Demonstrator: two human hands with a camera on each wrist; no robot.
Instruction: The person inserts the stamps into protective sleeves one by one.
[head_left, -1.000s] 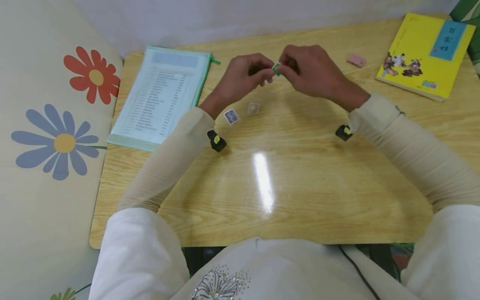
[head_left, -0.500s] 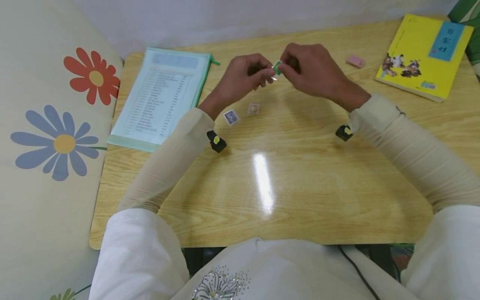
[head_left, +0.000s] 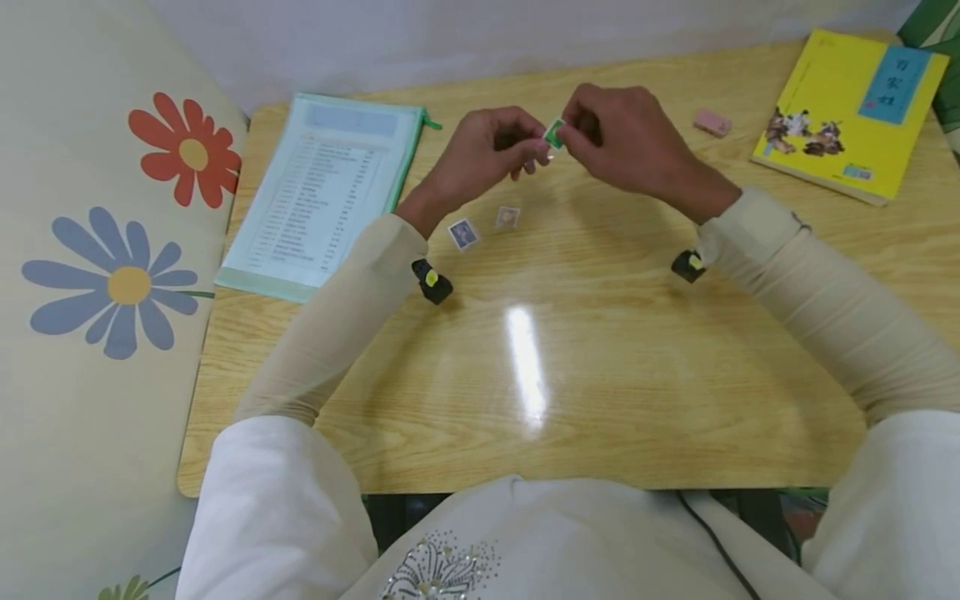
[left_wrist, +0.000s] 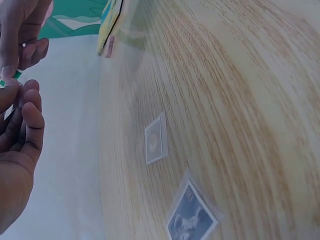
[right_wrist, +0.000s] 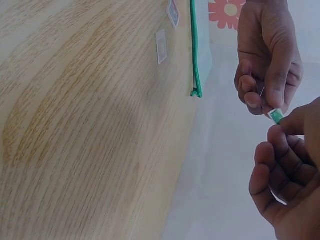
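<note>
Raised over the far part of the table, both hands meet at a small green stamp with a white border. My right hand pinches its right side between thumb and forefinger. From the other side my left hand pinches at its lower left edge, where a shiny bit of clear sleeve shows below the fingertips. In the right wrist view the stamp bridges the two thumbs. Below the hands lie a dark blue stamp and a pale stamp, each in clear plastic, as the left wrist view shows.
A pale blue zip folder with a printed list lies at the table's left. At the right are a pink eraser-like block and a yellow book. The wall rises behind the table's far edge.
The green stamp has tilted and shows more of its face between the fingertips. My right hand has moved slightly up; my left hand has barely moved.
</note>
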